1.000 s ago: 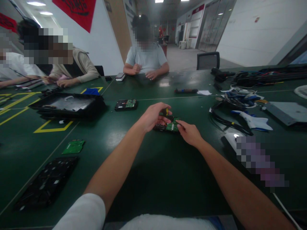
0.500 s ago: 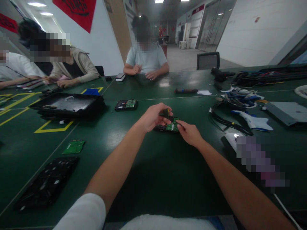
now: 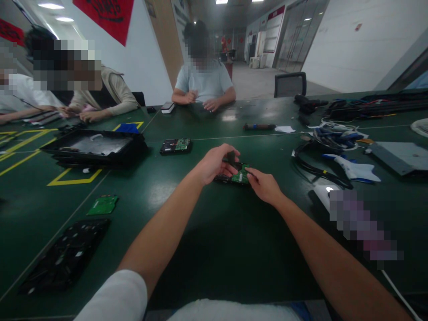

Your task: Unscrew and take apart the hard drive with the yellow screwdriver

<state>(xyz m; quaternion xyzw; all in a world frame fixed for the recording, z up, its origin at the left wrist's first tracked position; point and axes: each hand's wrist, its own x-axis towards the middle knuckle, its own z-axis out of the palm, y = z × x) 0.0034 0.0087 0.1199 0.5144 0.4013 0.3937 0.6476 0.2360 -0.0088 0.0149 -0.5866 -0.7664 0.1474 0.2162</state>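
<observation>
A hard drive [image 3: 239, 175] with a green circuit board facing up lies on the dark green table [image 3: 214, 232] in front of me. My left hand [image 3: 216, 163] grips a small dark tool with a yellow mark, its tip down on the drive. My right hand [image 3: 265, 185] rests on the drive's right edge and holds it steady. Both hands hide part of the drive.
A second hard drive [image 3: 175, 146] lies further back. A black tray [image 3: 95, 147] stands at the left, a loose green board [image 3: 103, 204] and a black keyboard-like panel [image 3: 65, 256] nearer me. Cables [image 3: 317, 154] and tools lie at the right. Other people sit across the table.
My left hand has turned the tool slightly, so its yellow mark now shows less. My right hand and the drive have stayed put.
</observation>
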